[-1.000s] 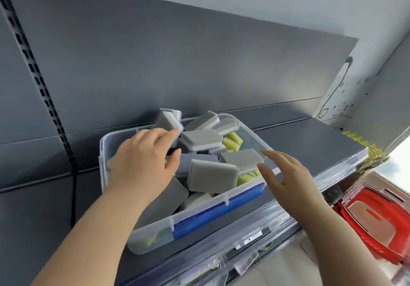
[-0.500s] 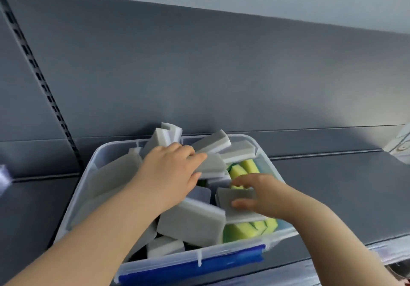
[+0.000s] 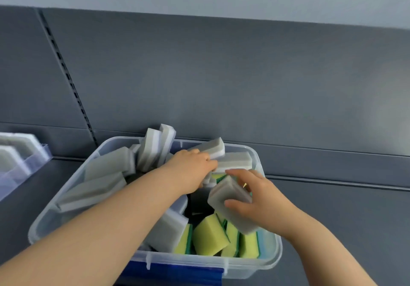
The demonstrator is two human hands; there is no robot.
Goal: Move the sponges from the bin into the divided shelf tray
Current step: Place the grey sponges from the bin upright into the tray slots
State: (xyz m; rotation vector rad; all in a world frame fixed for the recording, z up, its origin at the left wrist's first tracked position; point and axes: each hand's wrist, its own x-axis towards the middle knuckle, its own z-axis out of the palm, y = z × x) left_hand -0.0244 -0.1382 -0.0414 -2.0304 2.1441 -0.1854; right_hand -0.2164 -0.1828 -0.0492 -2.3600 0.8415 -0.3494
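A clear plastic bin (image 3: 269, 261) on the grey shelf holds several grey-and-white sponges (image 3: 104, 168) and yellow-green sponges (image 3: 209, 235). My right hand (image 3: 258, 199) grips one grey sponge (image 3: 226, 194) between thumb and fingers, tilted above the yellow ones. My left hand (image 3: 190, 170) reaches deep into the bin's middle, fingers curled down among grey sponges at the back; what they hold is hidden. The divided shelf tray (image 3: 33, 156), clear with grey sponges in it, shows at the far left edge.
A dark grey back panel (image 3: 221, 81) with a slotted upright (image 3: 66, 75) rises behind the bin. The bare grey shelf (image 3: 343, 214) stretches to the right of the bin. A blue latch (image 3: 177, 274) sits on the bin's near wall.
My right hand has lifted its grey sponge and tilted it up. My left hand has pushed further into the sponges. The view has swung left, bringing the divided tray into sight.
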